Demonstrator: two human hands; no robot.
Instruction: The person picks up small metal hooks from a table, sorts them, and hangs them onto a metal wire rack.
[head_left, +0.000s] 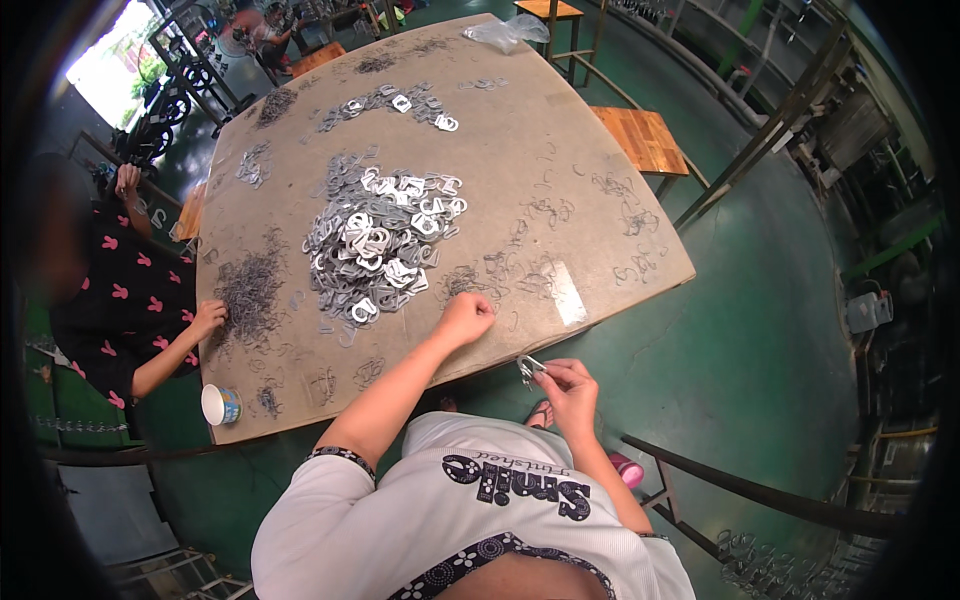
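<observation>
My left hand (467, 318) rests at the near edge of the table (480, 210), fingers pinched together beside a scatter of thin dark wire pieces (465, 280). Whatever those fingers hold, if anything, is too small to make out. Just off the table's edge, my right hand (572, 400) grips a silvery metal hook (527, 368), shaped like a carabiner, between thumb and fingers. Farther in lies a large heap of similar grey and white metal hooks (375, 240).
At the left, a co-worker's hand (210, 316) touches a dark wire pile (250, 290). A paper cup (221, 404) stands at the near left corner. Wooden stools (640, 140) flank the table. A clear plastic bag (506, 33) lies at the far end.
</observation>
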